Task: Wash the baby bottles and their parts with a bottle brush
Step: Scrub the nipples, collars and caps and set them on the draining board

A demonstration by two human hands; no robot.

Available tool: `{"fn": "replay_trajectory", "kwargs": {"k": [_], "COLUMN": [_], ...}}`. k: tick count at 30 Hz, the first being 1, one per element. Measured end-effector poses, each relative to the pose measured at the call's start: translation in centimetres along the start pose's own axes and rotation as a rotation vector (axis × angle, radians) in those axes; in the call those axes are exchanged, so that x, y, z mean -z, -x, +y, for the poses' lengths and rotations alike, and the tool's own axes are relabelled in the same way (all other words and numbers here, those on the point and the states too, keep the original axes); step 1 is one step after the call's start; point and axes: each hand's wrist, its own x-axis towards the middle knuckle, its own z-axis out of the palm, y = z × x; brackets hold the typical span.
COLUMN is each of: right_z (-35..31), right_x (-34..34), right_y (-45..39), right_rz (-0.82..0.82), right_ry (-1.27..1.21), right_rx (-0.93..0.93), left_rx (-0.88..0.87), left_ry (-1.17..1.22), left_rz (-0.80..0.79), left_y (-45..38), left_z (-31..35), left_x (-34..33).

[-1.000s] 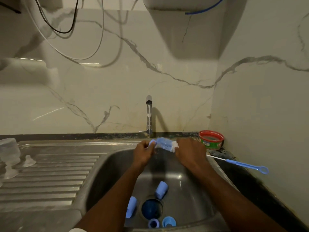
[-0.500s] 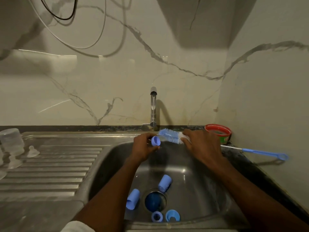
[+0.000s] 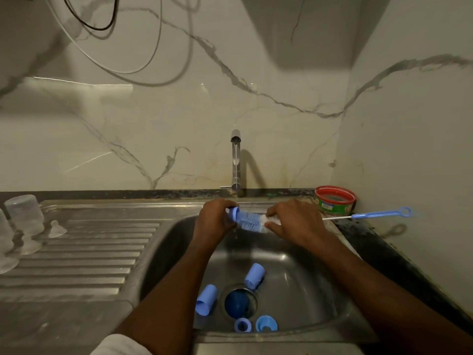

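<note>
**Brush and ring under the tap**

Brush [image 3: 252, 221] is held over the sink [image 3: 302, 272], just under the tap [image 3: 235, 160]. A thin line of water runs down from the tap. The right hand [image 3: 294, 221] has its grip closed round the white part of the brush, near the bristles. The long blue handle [image 3: 378, 214] sticks out to the right, over the dark desk [image 3: 384, 247]. The left hand [image 3: 215, 221] has its grip closed on a small blue ring [image 3: 234, 213]. The ring sits on the tip of the brush.

Down in the sink lie two blue caps [image 3: 206, 299] on their sides, one on each side of the drain [image 3: 240, 302]. Two more small blue parts [image 3: 266, 324] sit near the front wall of the sink.

On the ribbed drainboard [image 3: 89, 252] at the left stand clear bottles [image 3: 24, 213], upside down, and a clear teat [image 3: 56, 229] beside them. A red tub [image 3: 335, 199] sits in the corner by the wall.
</note>
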Motion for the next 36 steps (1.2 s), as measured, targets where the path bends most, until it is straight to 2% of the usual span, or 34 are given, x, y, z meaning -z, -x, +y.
{"fn": "replay_trajectory", "kwargs": {"k": [3, 6, 9, 12, 18, 22, 25, 31, 36], "right_z": [-0.3, -0.3, -0.2, -0.6, -0.4, 0.3, 0.0, -0.2, -0.2], "right_x": [0.4, 0.3, -0.3, -0.3, 0.1, -0.6, -0.3, -0.1, 0.2], "right_y": [-0.4, 0.0, 0.5, 0.1, -0.1, 0.6, 0.7, 0.1, 0.5], "right_rz": [0.059, 0.144, 0.05, -0.058, -0.039, -0.044, -0.114, -0.143, -0.033], "right_ry": [-0.008, -0.023, 0.002, -0.005, -0.037, 0.069, 0.006, -0.017, 0.06], "right_rx": [0.024, -0.115, -0.185, -0.101, -0.032, 0.022, 0.03, 0.06, 0.002], "left_rx": [0.026, 0.008, 0.007, 0.001, 0.046, 0.03, 0.01, -0.028, 0.008], "left_ry": [-0.104, -0.067, -0.102, -0.182, -0.158, -0.144, -0.121, -0.026, -0.045], "left_rz": [-0.09, -0.089, -0.047, -0.003, -0.062, -0.018, 0.002, -0.163, -0.095], "left_y": [0.3, 0.1, 0.0, 0.2, 0.2, 0.1, 0.1, 0.0, -0.5], "left_z": [-0.2, 0.1, 0.4, 0.1, -0.7, -1.0, -0.8, -2.0, -1.4], "left_x": [-0.2, -0.3, -0.4, -0.5, -1.0, -1.1, -1.0, -1.6, -1.1]}}
